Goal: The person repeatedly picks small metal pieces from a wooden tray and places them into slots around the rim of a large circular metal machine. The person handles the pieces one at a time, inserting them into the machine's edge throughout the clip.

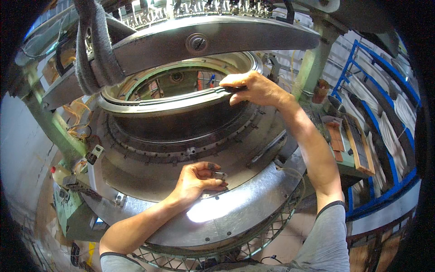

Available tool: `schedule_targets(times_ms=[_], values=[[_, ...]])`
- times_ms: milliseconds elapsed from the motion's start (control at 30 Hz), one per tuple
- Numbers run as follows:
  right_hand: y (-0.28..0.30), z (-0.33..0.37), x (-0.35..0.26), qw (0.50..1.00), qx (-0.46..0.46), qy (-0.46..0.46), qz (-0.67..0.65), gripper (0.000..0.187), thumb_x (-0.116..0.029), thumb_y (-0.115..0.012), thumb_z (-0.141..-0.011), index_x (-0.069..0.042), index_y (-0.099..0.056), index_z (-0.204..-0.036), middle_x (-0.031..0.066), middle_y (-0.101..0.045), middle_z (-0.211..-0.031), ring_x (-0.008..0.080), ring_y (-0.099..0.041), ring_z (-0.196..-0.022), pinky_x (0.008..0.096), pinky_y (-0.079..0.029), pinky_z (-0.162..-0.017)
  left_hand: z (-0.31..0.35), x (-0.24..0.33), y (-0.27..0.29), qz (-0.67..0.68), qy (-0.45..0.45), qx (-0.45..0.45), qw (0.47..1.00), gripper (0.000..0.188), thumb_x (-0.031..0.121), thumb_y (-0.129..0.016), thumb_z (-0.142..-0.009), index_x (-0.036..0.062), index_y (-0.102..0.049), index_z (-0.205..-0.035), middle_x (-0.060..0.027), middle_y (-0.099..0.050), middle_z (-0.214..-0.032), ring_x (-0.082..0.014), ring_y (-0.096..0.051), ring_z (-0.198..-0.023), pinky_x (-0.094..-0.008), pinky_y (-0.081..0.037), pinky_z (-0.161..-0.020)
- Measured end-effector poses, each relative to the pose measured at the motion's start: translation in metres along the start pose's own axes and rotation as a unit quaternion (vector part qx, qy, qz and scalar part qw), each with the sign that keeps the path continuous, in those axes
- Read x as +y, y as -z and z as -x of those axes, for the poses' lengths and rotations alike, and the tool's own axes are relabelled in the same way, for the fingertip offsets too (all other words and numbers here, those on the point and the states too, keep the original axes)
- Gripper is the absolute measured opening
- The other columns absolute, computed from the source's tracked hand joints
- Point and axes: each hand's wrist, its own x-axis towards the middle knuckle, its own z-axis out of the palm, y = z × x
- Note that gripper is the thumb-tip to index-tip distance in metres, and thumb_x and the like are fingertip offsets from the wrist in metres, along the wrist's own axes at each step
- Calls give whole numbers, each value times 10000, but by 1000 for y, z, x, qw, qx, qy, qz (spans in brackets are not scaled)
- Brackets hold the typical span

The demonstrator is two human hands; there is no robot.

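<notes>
In front of me stands a large circular machine with a raised metal ring (149,107) around a round opening. My right hand (263,89) is at the ring's right side, thumb below and fingers above, closed over the rim where a dark piece shows between them. Lower down, my left hand (192,182) pinches a small shiny metal cylinder (220,175) between thumb and fingers. The fingertips look dark and smudged. That hand hovers over the inner edge of the polished curved metal plate (253,206); whether it touches cannot be made out.
A thick curved metal beam (240,38) spans above the ring, with a grey fabric loop (97,45) hanging from it. Green posts (312,63) flank the machine. At right stand a blue rack (389,213) with white cloth and a wooden-framed tray (358,143). A bottle (60,174) sits at left.
</notes>
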Motion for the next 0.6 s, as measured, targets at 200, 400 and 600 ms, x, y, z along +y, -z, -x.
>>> schedule_targets(times_ms=[200, 400, 600], values=[[0, -1, 1, 1000, -7, -12, 10, 520, -242, -861, -801, -66, -711, -1266, 153, -743, -1194, 300, -718, -1097, 395, -551, -969, 0, 0, -1, 9, -2, -1, 1000, 324, -102, -713, -898, -86, -596, -1199, -219, -731, -1027, -321, -767, -956, -406, -662, -872], [-1, 0, 1, 1000, -4, -19, -3, 495, -235, -850, -817, -63, -711, -1259, 150, -744, -1187, 300, -717, -1095, 396, -551, -965, 1, 1, 2, -17, 13, -17, 1000, 389, -49, -692, -945, -99, -567, -1310, -220, -713, -1123, -304, -752, -1037, -375, -646, -934], [-2, -1, 5, 1000, 1, 13, 10, 474, -251, -830, -841, -68, -710, -1262, 151, -740, -1198, 308, -715, -1099, 404, -555, -956, 1, 2, 2, -19, 20, -18, 999, 387, -46, -689, -949, -101, -564, -1311, -224, -710, -1128, -303, -750, -1044, -377, -648, -935]])
